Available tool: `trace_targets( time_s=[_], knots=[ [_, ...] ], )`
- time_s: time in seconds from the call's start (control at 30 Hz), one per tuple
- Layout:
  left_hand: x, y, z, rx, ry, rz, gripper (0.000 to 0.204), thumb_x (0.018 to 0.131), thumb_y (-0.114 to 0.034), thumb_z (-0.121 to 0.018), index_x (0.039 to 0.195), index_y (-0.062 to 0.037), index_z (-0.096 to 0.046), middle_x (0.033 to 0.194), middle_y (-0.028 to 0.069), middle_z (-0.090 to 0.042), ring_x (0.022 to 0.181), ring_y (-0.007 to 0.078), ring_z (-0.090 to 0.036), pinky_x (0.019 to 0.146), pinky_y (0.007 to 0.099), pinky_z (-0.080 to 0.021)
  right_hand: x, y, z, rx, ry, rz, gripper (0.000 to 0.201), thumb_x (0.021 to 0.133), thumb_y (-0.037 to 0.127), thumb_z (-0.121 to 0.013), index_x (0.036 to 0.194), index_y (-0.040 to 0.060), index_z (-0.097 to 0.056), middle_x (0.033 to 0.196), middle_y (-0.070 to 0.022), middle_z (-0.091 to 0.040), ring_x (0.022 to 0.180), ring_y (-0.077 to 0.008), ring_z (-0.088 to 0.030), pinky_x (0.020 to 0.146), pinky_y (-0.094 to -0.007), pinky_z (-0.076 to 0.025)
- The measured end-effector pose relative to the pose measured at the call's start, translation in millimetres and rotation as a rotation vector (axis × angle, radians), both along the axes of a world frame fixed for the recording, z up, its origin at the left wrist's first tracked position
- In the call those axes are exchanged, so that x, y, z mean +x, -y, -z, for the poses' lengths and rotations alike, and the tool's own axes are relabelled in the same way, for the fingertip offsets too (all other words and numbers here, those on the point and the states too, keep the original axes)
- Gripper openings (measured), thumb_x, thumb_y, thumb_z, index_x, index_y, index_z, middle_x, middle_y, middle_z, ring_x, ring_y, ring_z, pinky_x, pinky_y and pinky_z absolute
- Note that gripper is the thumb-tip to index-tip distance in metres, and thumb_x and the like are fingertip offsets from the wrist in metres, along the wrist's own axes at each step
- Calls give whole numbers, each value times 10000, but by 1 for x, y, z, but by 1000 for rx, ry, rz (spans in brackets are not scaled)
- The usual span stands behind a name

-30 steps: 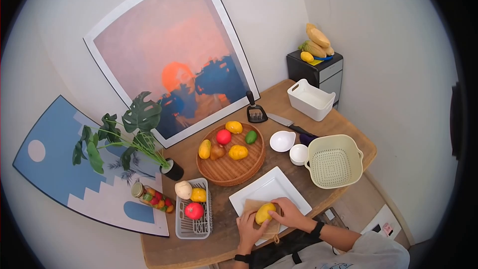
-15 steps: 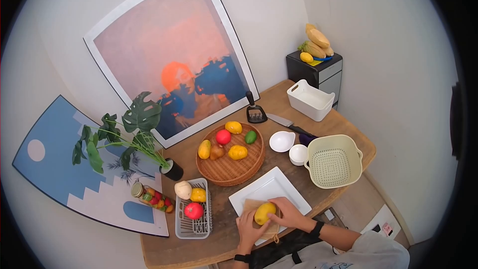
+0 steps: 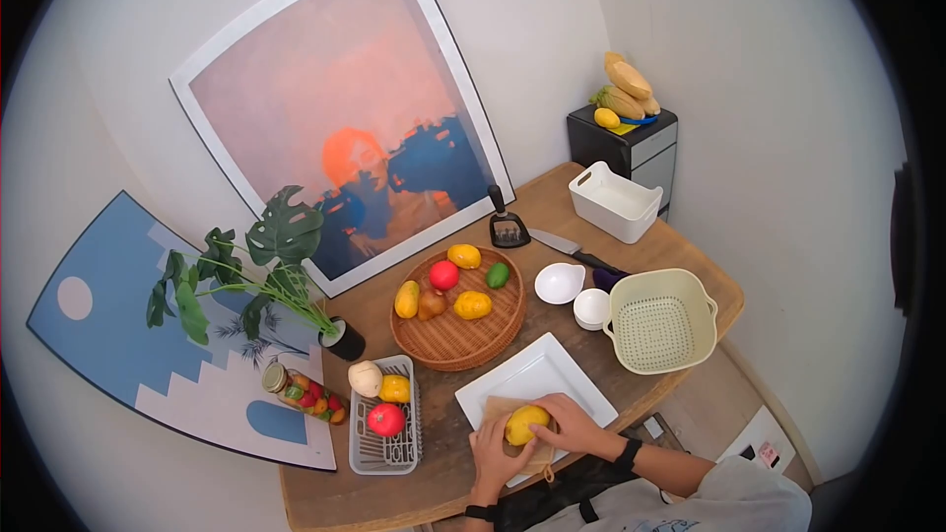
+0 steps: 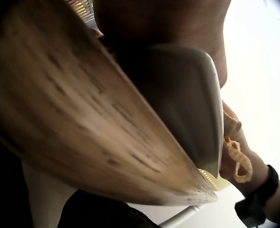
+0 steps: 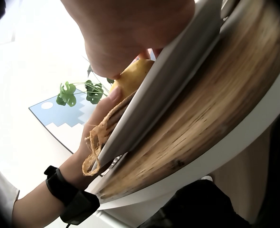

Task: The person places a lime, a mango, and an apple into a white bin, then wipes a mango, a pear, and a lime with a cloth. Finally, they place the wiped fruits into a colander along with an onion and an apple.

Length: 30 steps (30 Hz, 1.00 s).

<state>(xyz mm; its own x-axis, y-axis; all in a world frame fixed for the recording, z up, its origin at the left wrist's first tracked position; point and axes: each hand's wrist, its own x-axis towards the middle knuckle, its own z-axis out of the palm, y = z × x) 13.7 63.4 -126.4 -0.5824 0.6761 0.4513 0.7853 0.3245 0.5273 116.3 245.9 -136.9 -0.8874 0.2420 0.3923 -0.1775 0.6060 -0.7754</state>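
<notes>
Nearest, a cord loop (image 3: 550,474) hangs at 5 o'clock from the yellow fruit, coming off a tan board (image 3: 500,406). Both hands grip the fruit: the left hand (image 3: 489,455) at 8 o'clock, the right hand (image 3: 575,424) at 3, thumbs and fingers bent around it. The yellow fruit (image 3: 528,425) is over the board, which lies on the near part of a white plate (image 3: 537,363), close to the bench (image 3: 340,495) edge. Whether the fruit bears on the board is hidden.

The step looks like steadying or turning the fruit. For that, even pressure from both sides should suit its rounded skin; squeezing one end may make it slip. Best keep it centred over the board and avoid leaning on the plate's near edge.

Farther off, a grey basket (image 3: 415,438) sits at 9 o'clock, a wicker tray (image 3: 434,348) at 11 and a knife (image 3: 557,241) between 12 and 1.
</notes>
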Motion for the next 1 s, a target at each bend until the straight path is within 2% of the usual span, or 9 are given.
trace_targets(
  time_s=[0.2,0.4,0.7,1.0],
  knots=[
    [-1,1,13,44,30,-41,567,791,-412,-878,1189,-58,-687,1092,131,-706,1041,310,-655,896,428,-408,3,2,-10,3,-31,-3,539,957,339,-733,1349,-8,-603,1251,-222,-636,1189,-405,-589,1055,-470,-465],
    [-3,3,15,32,5,-14,516,824,-438,-847,1120,-39,-708,1140,115,-709,1072,303,-646,927,433,-400,2,1,-5,15,-52,-11,526,963,329,-721,1354,-2,-604,1240,-225,-634,1177,-408,-589,1048,-473,-464],
    [-5,4,22,28,3,-19,548,827,-449,-845,1164,-43,-698,1156,121,-707,1097,300,-644,942,437,-402,2,2,-5,30,-50,-6,510,969,324,-715,1344,-4,-607,1216,-219,-643,1152,-406,-598,1027,-470,-471],
    [-1,1,8,24,-10,-14,621,749,-460,-904,1184,-68,-696,1145,98,-713,1086,283,-654,928,422,-406,2,2,-7,23,-29,-2,499,979,330,-708,1333,-6,-606,1214,-219,-647,1151,-405,-601,1029,-470,-470]
  ],
)
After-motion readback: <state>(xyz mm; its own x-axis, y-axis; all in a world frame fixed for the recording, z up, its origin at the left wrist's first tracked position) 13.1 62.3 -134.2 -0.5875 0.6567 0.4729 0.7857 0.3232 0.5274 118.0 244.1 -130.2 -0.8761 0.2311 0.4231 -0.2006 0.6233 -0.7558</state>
